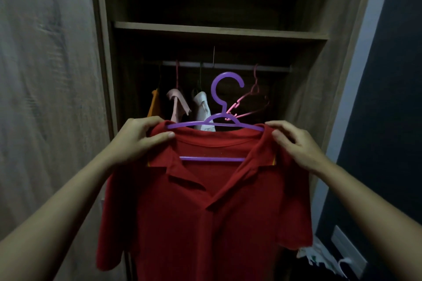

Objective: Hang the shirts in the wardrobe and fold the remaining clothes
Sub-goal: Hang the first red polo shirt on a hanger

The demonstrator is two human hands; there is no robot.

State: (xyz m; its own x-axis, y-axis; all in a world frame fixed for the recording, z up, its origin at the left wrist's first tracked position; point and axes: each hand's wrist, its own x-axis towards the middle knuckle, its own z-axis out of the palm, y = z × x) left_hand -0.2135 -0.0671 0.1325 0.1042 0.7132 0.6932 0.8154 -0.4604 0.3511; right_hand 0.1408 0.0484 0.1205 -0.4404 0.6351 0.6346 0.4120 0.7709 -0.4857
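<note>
A red short-sleeved polo shirt (205, 223) with an open collar is held up in front of an open wooden wardrobe (319, 75), its body hanging down out of the bottom of the view. The shirt is draped on a purple plastic hanger (212, 159), whose lower bar is seen through the neck opening and whose hook stands upright above the collar. The shirt's left shoulder is gripped by the left hand (139, 139), the thumb pressed on the front of the fabric and the fingers curled over the top edge at the hanger's end. The right shoulder is pinched in the same way by the right hand (296, 143), with fingers bent over the collar's edge. A heap of mixed clothes (319, 255) is seen low at the right, beside a dark wall. Deeper inside the wardrobe, a metal rail (228, 65) is fixed under a wooden shelf (219, 31). From the rail are hung an orange garment (154, 105), a pale pink shirt (178, 105), a white shirt (203, 107) and bare pink hangers (249, 98).
</note>
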